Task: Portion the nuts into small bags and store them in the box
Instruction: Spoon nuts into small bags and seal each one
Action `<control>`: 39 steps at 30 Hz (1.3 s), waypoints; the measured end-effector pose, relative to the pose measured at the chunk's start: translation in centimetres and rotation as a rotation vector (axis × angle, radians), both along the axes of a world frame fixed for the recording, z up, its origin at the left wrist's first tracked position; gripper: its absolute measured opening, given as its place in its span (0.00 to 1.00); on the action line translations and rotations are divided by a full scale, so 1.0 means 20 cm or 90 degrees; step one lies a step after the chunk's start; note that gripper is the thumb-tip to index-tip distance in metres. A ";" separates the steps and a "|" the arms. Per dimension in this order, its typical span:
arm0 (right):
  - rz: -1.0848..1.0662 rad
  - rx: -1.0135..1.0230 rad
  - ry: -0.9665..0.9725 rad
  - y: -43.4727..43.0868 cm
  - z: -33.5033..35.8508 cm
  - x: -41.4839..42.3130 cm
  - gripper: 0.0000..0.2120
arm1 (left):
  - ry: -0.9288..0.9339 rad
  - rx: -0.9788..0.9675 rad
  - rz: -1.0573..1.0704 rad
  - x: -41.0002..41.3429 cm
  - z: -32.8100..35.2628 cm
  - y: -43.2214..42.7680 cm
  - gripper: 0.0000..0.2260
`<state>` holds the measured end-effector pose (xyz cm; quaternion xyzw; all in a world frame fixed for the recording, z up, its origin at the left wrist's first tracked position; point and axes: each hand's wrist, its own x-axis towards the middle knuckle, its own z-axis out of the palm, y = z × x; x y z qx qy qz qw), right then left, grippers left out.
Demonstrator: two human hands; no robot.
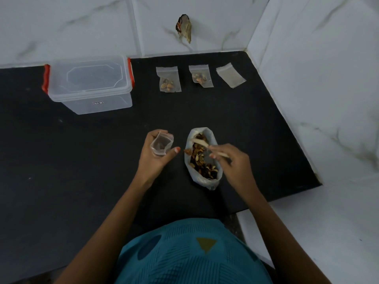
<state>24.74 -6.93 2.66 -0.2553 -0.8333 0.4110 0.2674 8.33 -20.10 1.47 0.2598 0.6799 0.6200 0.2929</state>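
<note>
- left hand (152, 161) grips an empty small zip bag (162, 144), fingers curled round it, mouth held open and facing up
- right hand (232, 163) pinches the handle of a pale spoon (202, 143); spoon tip sits in the nuts (202, 163)
- nuts are in an open white plastic bag (211, 182) lying on the black counter (82, 160), just right of the left hand
- two filled small bags (169, 79) (201, 76) lie flat near the back wall, side by side but apart
- one empty small bag (230, 75) lies right of them, tilted
- clear box (90, 85) with red latches stands at back left, lid on, well apart from the hands
</note>
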 end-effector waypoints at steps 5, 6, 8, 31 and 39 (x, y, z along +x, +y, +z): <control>0.107 0.137 -0.048 -0.02 -0.12 0.01 0.11 | -0.032 -0.009 -0.013 0.04 -0.04 0.02 0.19; 0.122 0.153 -0.060 -0.01 -0.13 0.02 0.11 | -0.035 -0.010 -0.016 0.04 -0.05 0.03 0.19; 0.141 0.158 -0.082 0.00 -0.14 0.05 0.11 | -0.036 -0.014 -0.024 0.04 -0.06 0.03 0.19; 0.051 0.075 -0.101 0.10 -0.09 0.20 0.12 | -0.031 -0.050 -0.105 0.09 -0.13 0.05 0.18; -0.042 -0.011 -0.054 -0.02 -0.07 0.13 0.11 | -0.057 -0.035 -0.112 0.11 -0.12 0.06 0.17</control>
